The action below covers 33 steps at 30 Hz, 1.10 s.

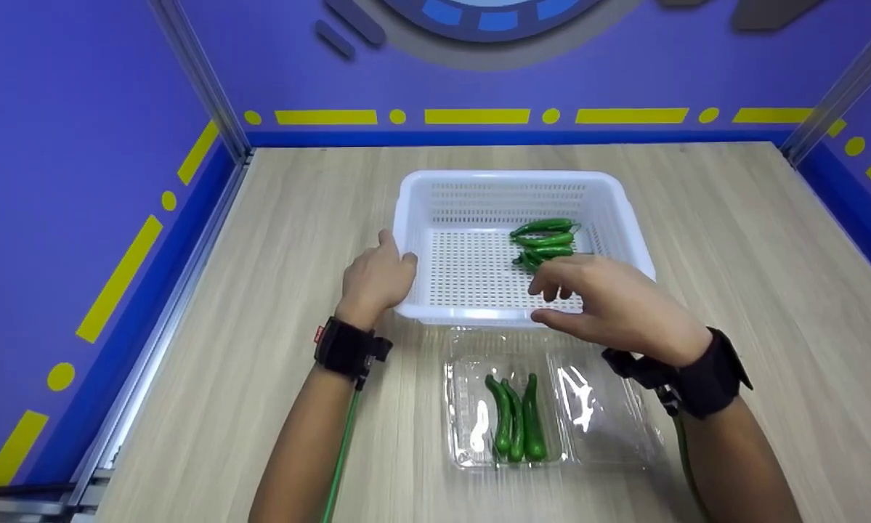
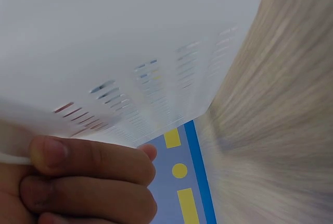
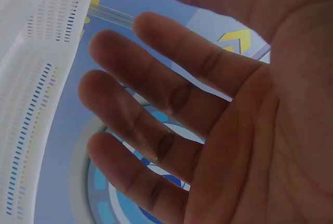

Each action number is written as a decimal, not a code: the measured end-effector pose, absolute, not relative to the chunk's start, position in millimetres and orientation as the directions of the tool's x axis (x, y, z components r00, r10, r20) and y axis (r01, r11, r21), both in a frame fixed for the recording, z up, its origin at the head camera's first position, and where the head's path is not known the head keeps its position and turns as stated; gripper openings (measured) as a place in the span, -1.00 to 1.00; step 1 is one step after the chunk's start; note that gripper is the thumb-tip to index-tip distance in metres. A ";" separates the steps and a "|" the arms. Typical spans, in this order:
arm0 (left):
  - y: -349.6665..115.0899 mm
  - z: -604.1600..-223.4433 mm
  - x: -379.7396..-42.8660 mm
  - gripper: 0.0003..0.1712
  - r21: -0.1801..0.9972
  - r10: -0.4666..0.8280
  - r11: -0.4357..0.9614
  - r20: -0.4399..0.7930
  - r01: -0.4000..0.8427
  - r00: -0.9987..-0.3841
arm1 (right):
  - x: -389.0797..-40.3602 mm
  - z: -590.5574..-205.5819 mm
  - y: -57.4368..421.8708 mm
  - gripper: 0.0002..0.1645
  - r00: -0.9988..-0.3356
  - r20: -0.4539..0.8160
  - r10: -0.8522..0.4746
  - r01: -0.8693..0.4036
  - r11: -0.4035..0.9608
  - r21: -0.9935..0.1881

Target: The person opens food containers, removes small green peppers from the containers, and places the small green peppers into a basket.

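Observation:
A white plastic basket (image 1: 479,314) with slotted walls stands on the table, several green chili peppers (image 1: 544,241) lying toward its right side. My left hand (image 1: 381,274) holds its left rim; in the left wrist view the fingers (image 2: 93,161) curl at the rim against the outer wall. Over the near right rim hovers my right hand (image 1: 617,305), fingers relaxed and apart, its palm (image 3: 250,151) bare in the right wrist view. In front of the basket sits a clear plastic clamshell box (image 1: 468,363), lid folded open to the right. Three green chili peppers (image 1: 516,425) lie side by side in it.
The pale wood-grain table (image 1: 312,211) is bounded by blue-purple panels (image 1: 319,80) with yellow marks at the back and sides. A metal rail (image 1: 188,280) runs along the left edge. Green cables (image 1: 342,450) trail from both wrist cameras.

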State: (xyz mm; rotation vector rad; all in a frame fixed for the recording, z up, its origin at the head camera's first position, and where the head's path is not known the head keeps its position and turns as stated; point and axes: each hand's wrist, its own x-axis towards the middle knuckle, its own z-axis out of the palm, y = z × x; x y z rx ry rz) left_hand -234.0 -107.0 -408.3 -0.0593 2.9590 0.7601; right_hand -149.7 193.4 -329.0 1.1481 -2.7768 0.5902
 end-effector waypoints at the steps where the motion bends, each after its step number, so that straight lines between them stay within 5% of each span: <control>1: -106.9 -408.4 -234.0 -0.37 0.481 -0.015 0.875 -0.093 -0.059 -0.996 | -148.9 -329.1 193.4 -0.78 -0.716 0.218 -0.663 -0.695 0.647 -0.315; 22: -108.4 -404.7 -231.6 -0.37 0.499 0.001 0.865 -0.101 -0.050 -0.995 | -120.6 -340.7 167.7 -0.54 -0.722 -0.096 -0.685 -0.625 0.705 -0.334; 33: -108.5 -406.3 -232.7 -0.37 0.500 0.000 0.864 -0.102 -0.051 -0.995 | -118.6 -363.8 148.0 -0.59 -0.652 -0.060 -0.756 -0.721 0.642 -0.260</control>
